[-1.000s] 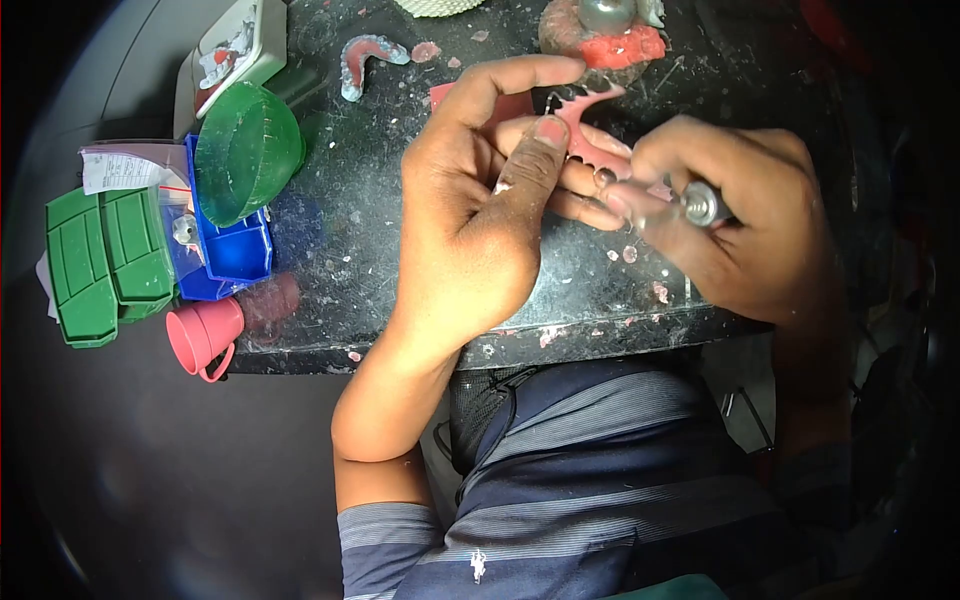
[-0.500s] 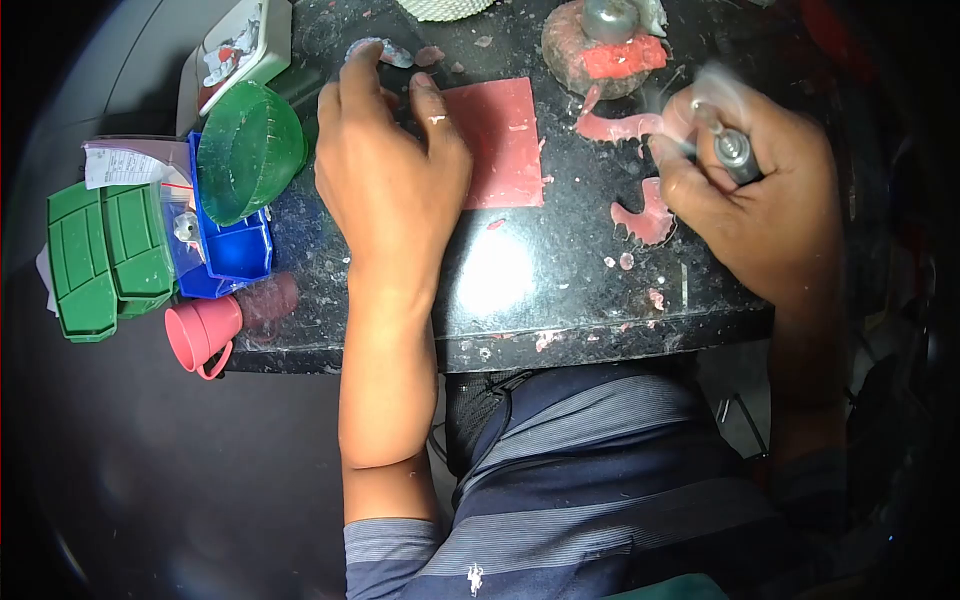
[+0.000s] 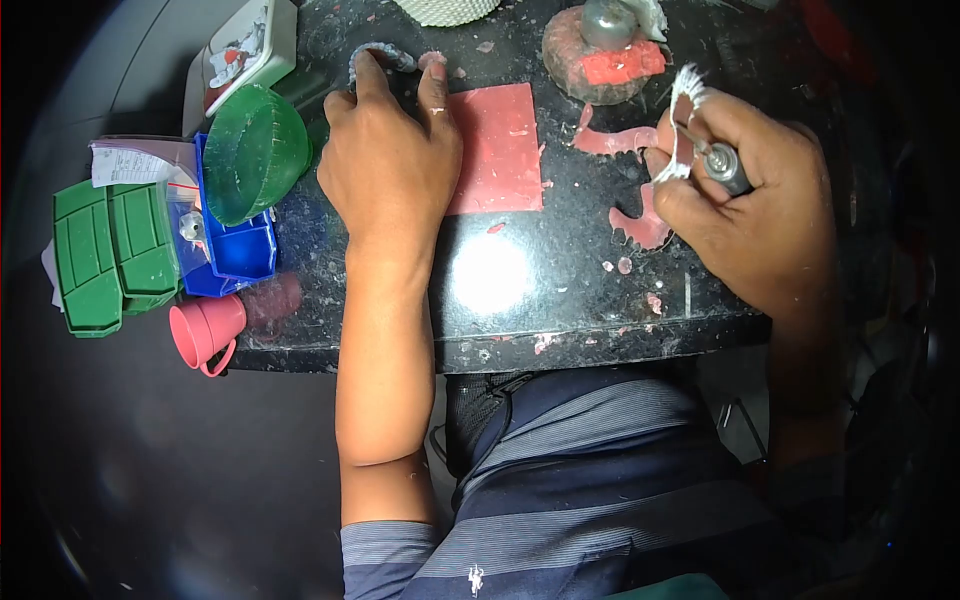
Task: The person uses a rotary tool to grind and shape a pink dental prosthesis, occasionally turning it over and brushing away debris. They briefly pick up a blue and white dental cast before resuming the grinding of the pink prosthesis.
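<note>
My left hand [image 3: 390, 145] reaches over the black table beside a pink square sheet [image 3: 497, 148]. Its fingertips are at a grey curved piece [image 3: 385, 57] and a small pink piece [image 3: 431, 62]; whether it grips either is unclear. On the right, my right hand [image 3: 755, 185] is closed round a metal-ended tool [image 3: 724, 165]. A white frayed strip [image 3: 681, 140] hangs at its fingers. One pink arch-shaped piece [image 3: 615, 141] lies beside its fingertips, and another pink curved piece [image 3: 645, 226] sits just below.
At the back stands a round stone-like base [image 3: 572, 60] with a metal-capped container [image 3: 608, 24]. To the left are a green bowl [image 3: 255, 155], a blue tray [image 3: 245, 250], green trays [image 3: 90, 255], a pink cup [image 3: 205, 330] and a white box [image 3: 275, 55].
My left hand's fingers have shifted, with index finger and thumb now at the small pieces. The white strip at my right hand, blurred before, now shows sharply.
</note>
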Tool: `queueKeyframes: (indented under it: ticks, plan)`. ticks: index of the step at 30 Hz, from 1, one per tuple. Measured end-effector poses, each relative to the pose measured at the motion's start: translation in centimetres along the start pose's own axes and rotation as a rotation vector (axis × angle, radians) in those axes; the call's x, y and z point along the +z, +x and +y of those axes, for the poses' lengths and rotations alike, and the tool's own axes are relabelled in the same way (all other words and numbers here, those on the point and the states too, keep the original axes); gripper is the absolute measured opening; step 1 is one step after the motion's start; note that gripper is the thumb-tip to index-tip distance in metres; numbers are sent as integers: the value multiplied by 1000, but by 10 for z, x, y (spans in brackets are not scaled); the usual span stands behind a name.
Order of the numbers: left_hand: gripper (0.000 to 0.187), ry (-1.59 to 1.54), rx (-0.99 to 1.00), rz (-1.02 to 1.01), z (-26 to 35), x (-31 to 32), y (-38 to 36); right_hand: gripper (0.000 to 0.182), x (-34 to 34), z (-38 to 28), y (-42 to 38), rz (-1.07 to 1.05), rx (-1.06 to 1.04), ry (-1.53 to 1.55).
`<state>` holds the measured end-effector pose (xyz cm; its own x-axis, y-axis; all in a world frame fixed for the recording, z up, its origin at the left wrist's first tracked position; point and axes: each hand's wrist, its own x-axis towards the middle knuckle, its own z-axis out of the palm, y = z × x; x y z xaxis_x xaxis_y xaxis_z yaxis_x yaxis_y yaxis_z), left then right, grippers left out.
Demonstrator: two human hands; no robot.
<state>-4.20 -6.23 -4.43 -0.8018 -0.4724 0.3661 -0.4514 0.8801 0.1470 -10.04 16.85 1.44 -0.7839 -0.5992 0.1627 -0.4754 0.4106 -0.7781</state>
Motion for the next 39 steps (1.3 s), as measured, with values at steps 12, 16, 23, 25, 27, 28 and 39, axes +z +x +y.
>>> queueKeyframes:
  ticks: [12, 16, 23, 25, 27, 28, 39]
  plan:
    - [65, -12, 0, -23, -2, 2, 3, 15, -1, 2, -1, 5, -43, -39]
    - [64, -22, -25, -39, -2, 2, 4, 14, -3, 2, 0, -15, -73, -69]
    - [62, -51, -41, -58, -2, 1, 6, 13, -1, 3, 0, 5, -75, -55]
    - [62, -49, -41, -61, -2, 1, 6, 13, -1, 4, 0, 28, -111, -66]
    - [62, -46, -41, -66, -2, 0, 6, 13, -1, 3, 0, 18, -103, -68]
    - [61, -43, -42, -62, -2, 0, 7, 13, -2, 3, 0, 7, -95, -72]
    - [59, -75, -14, 21, -3, 1, 0, 13, -2, 5, 0, 19, -124, -78]
